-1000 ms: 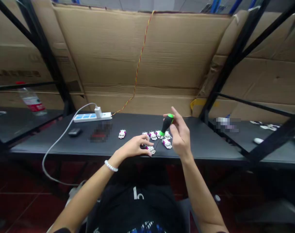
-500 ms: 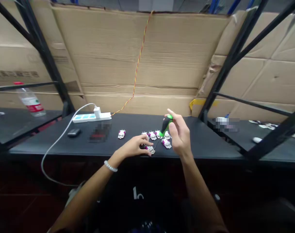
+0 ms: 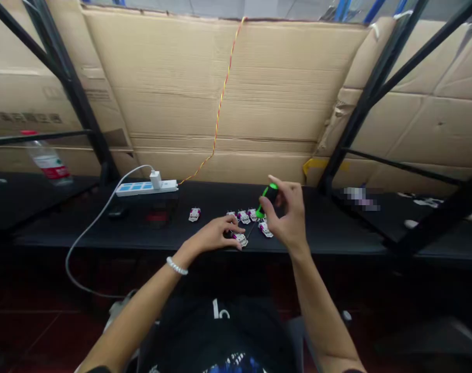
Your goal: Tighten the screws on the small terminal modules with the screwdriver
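Note:
A green-and-black screwdriver (image 3: 270, 196) is gripped by the handle in my right hand (image 3: 290, 217), its thin shaft slanting down to the left. My left hand (image 3: 216, 233) has its fingers closed on a small white-and-purple part (image 3: 240, 239) at the table's front edge. The screwdriver's tip ends close to that part; whether it touches cannot be made out. Several similar parts lie just behind, among them one (image 3: 243, 216) in the middle and another (image 3: 265, 229) beside my right hand. One more white-and-purple part (image 3: 194, 214) sits apart to the left.
On the black table (image 3: 321, 233) stand a white power strip (image 3: 168, 185) with a plugged-in charger and cable, and a dark small box (image 3: 118, 212). Black metal posts (image 3: 342, 140) and cardboard panels (image 3: 275, 93) enclose it. A bottle (image 3: 52, 163) stands at the left.
My right hand's fingers have shifted around the screwdriver handle, with the thumb now pressed against it. My left hand stays where it was. The picture is brighter.

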Available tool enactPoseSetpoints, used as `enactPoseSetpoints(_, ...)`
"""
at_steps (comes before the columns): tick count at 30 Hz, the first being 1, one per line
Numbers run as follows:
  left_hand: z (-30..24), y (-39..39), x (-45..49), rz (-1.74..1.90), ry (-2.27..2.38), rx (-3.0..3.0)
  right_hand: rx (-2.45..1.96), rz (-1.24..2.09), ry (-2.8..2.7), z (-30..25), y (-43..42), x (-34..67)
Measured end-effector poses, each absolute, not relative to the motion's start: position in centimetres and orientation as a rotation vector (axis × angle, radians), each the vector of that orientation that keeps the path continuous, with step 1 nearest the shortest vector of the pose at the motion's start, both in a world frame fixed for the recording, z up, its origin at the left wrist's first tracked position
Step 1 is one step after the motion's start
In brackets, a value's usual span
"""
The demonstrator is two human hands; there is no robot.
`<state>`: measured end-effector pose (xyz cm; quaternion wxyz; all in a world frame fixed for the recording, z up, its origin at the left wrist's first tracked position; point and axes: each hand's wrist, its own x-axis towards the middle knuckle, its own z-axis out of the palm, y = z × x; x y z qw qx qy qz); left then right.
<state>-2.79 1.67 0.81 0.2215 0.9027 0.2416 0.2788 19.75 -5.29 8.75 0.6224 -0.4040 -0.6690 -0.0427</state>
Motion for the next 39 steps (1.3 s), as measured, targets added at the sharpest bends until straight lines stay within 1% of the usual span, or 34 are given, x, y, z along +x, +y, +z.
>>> enactPoseSetpoints(7, 0.78, 1.71, -2.79, 0.767, 0.666, 2.489, -0.881, -0.026, -1.616, 8.82, -5.42, 20.18)
enactPoseSetpoints(13, 0.60, 1.86, -2.84, 0.777, 0.657, 2.504, -0.937, -0.104, -1.551, 8.77, -5.22, 19.80)
enactPoseSetpoints(19, 0.65, 1.83, -2.85, 0.764, 0.665, 2.513, -0.846, 0.013, -1.630, 8.60, -5.15, 19.99)
enactPoseSetpoints(25, 0.59, 1.83, -2.80, 0.773, 0.660, 2.505, -0.930, -0.110, -1.559, 8.76, -5.16, 19.86)
enactPoseSetpoints(31, 0.65, 1.78, -2.80, 0.777, 0.652, 2.504, -0.817, 0.081, -1.628, 8.26, -4.93, 19.94)
enactPoseSetpoints(37, 0.75, 1.72, -2.81, 0.774, 0.660, 2.515, -0.890, -0.131, -1.551, 8.48, -4.94, 19.81)
enactPoseSetpoints(39, 0.73, 1.74, -2.79, 0.769, 0.664, 2.509, -0.879, -0.144, -1.554, 8.51, -4.92, 19.92)
